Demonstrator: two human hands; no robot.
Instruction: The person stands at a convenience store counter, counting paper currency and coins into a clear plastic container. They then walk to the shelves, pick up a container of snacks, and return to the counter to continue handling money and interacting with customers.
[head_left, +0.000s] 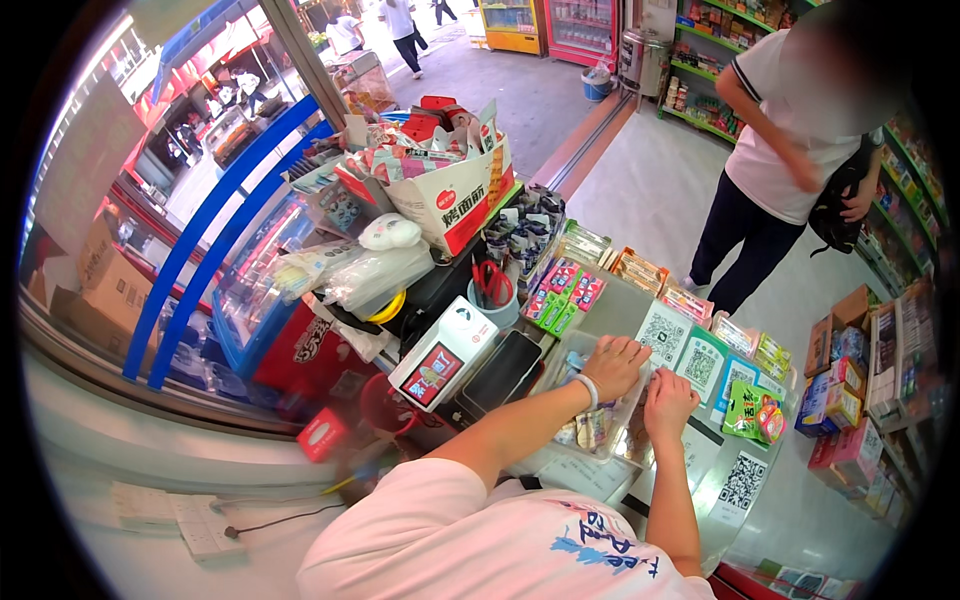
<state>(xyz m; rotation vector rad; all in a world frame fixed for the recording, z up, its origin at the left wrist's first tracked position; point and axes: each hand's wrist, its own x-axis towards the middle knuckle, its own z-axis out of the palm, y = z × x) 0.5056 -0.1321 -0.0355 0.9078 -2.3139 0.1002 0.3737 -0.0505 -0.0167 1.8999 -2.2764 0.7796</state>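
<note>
My left hand (616, 367), with a white band (586, 391) at the wrist, lies palm down across a clear plastic bin (600, 454). Its fingers reach over the bin's right rim. Inside the bin are what look like crumpled banknotes (592, 429). Just right of the rim, my right hand (670, 405) rests with curled fingers close to the left fingertips. The undersides of both hands are hidden, so anything held there does not show. Cards with printed codes (700, 363) stand beyond the right hand on the counter (611, 300).
Left of the bin are a dark phone (501, 370), a white payment device (444, 352) and red scissors (493, 283) in a cup. Gum packs (564, 295) and a green candy bag (752, 412) lie on the counter. A person (787, 150) stands across it. A snack carton (454, 199) stands at the back.
</note>
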